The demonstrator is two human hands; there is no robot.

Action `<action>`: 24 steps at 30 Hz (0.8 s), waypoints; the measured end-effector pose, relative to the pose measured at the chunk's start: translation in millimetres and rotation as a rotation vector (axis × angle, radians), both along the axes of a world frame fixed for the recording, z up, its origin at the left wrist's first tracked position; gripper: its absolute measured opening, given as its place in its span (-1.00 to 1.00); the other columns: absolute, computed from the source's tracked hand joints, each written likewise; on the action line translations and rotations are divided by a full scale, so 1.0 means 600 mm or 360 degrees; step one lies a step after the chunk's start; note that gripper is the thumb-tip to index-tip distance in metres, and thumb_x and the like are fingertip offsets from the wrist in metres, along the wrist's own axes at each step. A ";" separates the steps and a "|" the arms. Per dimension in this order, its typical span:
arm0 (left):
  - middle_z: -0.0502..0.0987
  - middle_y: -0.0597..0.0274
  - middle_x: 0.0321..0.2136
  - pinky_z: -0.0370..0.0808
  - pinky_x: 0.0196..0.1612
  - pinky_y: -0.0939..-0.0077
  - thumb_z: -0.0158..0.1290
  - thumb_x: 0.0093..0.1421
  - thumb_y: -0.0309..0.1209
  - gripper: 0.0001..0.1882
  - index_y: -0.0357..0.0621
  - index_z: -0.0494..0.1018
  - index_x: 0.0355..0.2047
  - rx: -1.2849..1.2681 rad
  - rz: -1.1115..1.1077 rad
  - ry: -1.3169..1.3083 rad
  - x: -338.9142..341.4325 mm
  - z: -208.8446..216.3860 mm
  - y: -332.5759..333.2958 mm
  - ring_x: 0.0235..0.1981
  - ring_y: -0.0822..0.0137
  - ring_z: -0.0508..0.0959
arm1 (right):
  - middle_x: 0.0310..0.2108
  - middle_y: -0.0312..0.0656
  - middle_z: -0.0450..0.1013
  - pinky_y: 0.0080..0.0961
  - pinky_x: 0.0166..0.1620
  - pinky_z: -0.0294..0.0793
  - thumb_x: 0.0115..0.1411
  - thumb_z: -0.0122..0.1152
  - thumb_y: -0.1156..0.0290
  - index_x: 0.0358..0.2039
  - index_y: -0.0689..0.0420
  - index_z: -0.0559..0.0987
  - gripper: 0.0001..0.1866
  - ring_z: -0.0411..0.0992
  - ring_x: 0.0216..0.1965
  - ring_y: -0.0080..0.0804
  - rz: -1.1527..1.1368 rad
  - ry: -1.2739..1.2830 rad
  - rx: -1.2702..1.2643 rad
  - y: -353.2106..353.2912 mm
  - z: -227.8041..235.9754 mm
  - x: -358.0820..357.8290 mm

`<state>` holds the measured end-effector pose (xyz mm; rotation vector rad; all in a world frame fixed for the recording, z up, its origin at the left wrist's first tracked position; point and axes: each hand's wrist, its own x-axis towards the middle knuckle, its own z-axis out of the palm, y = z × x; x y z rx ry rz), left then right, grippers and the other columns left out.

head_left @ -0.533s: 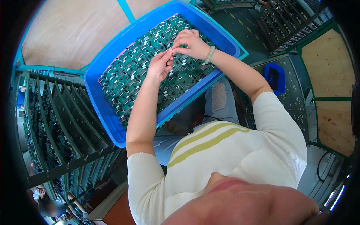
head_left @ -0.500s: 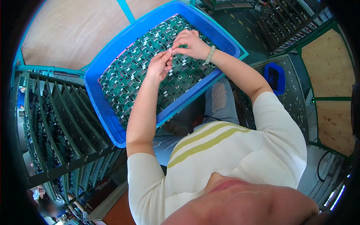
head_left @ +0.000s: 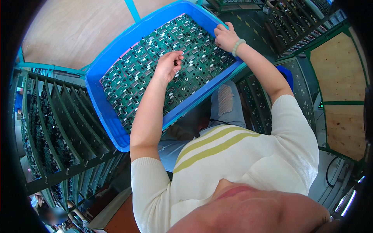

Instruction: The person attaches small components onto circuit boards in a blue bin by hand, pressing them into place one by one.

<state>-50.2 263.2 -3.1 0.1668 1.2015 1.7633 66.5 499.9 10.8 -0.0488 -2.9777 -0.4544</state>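
Note:
A blue plastic bin lies tilted across the view, its bottom covered with rows of green circuit boards bearing small white and black parts. My left hand hovers above the middle of the boards. Its fingers are curled in toward the thumb, and whatever they hold, if anything, is too small to make out. By the bin's right wall is my right hand, a pale bead bracelet on its wrist. Its fingers bend down at the inner side of the rim, with the tips hidden.
A dark slotted rack with circuit boards stands at the left. Another rack is at the far right. My right forearm partly covers a small blue container. A wooden panel stands behind the bin.
My hands were together over the boards, fingertips meeting. Now the right hand has moved right to the bin's wall, while the left stays nearly in place with fingers curled.

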 end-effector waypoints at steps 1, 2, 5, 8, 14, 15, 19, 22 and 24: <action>0.35 0.22 -0.55 0.12 -0.73 0.74 -0.09 0.05 -0.54 -0.87 -0.35 0.33 -0.37 -0.0020 -0.0017 0.0015 0.000 0.000 0.001 -0.64 0.53 0.26 | -0.40 -0.35 0.31 -0.05 0.05 -0.04 -0.24 0.18 0.37 -0.70 -0.06 0.56 -0.98 0.17 -0.09 -0.40 0.0012 0.0017 0.0047 0.006 -0.010 0.003; 0.35 0.22 -0.55 0.12 -0.73 0.74 -0.09 0.05 -0.54 -0.87 -0.35 0.33 -0.37 -0.0021 -0.0010 0.0013 0.001 -0.001 0.000 -0.64 0.53 0.26 | -0.39 -0.33 0.30 -0.03 0.08 -0.06 -0.23 0.17 0.39 -0.70 -0.04 0.56 -0.98 0.17 -0.09 -0.40 0.0030 0.0034 0.0086 0.004 -0.013 0.003; 0.35 0.21 -0.54 0.14 -0.72 0.74 -0.11 0.06 -0.55 -0.85 -0.37 0.32 -0.35 -0.0029 -0.0044 0.0058 0.002 -0.002 0.000 -0.64 0.52 0.27 | -0.37 -0.32 0.30 -0.05 0.12 -0.09 -0.23 0.16 0.40 -0.69 -0.03 0.56 -0.97 0.17 -0.09 -0.39 -0.0001 0.0035 0.0094 0.003 -0.011 0.001; 0.36 0.19 -0.52 0.17 -0.71 0.73 -0.14 0.07 -0.57 -0.83 -0.40 0.29 -0.31 0.0037 0.0028 0.0029 -0.003 -0.007 -0.001 -0.63 0.52 0.27 | -0.38 -0.33 0.31 -0.05 0.13 -0.11 -0.24 0.14 0.39 -0.69 -0.04 0.56 -0.96 0.18 -0.09 -0.39 0.0020 0.0007 0.0098 0.000 -0.010 -0.001; 0.41 0.08 -0.46 0.17 -0.71 0.74 -0.15 0.11 -0.54 -0.82 -0.38 0.24 -0.27 0.0009 -0.0048 0.0099 0.000 -0.001 -0.001 -0.64 0.53 0.25 | -0.44 -0.35 0.33 -0.06 0.14 -0.11 -0.22 0.09 0.44 -0.68 -0.04 0.57 -0.91 0.20 -0.12 -0.41 0.0052 -0.0040 0.0207 0.000 -0.023 -0.006; 0.42 0.06 -0.46 0.16 -0.71 0.74 -0.14 0.13 -0.50 -0.82 -0.37 0.25 -0.28 0.0031 -0.0062 0.0071 0.004 0.005 0.000 -0.65 0.54 0.25 | -0.44 -0.35 0.33 -0.06 0.14 -0.11 -0.22 0.09 0.44 -0.68 -0.04 0.57 -0.91 0.20 -0.12 -0.41 0.0051 -0.0043 0.0205 0.000 -0.026 -0.007; 0.45 0.04 -0.44 0.14 -0.73 0.77 -0.12 0.17 -0.39 -0.77 -0.35 0.26 -0.27 -0.0066 -0.0105 0.0217 0.000 0.001 -0.004 -0.67 0.57 0.23 | -0.44 -0.36 0.36 -0.08 0.14 -0.11 -0.21 0.07 0.45 -0.65 -0.04 0.57 -0.89 0.21 -0.12 -0.41 0.0096 -0.0079 0.0344 -0.007 -0.029 -0.006; 0.46 0.04 -0.42 0.12 -0.73 0.79 -0.14 0.18 -0.41 -0.77 -0.36 0.25 -0.24 -0.0034 -0.0064 0.0218 -0.005 -0.005 -0.006 -0.68 0.58 0.23 | -0.43 -0.37 0.37 -0.13 0.09 -0.05 -0.19 0.10 0.41 -0.60 -0.06 0.57 -0.90 0.23 -0.15 -0.42 0.0078 0.0072 0.0202 -0.018 -0.015 -0.004; 0.47 0.05 -0.41 0.12 -0.73 0.79 -0.15 0.19 -0.42 -0.76 -0.36 0.25 -0.21 0.0034 -0.0073 0.0194 -0.004 -0.006 0.000 -0.68 0.58 0.22 | -0.43 -0.38 0.39 -0.17 0.06 0.00 -0.16 0.12 0.38 -0.56 -0.07 0.57 -0.91 0.24 -0.17 -0.42 0.0078 0.0216 0.0052 -0.038 0.002 0.001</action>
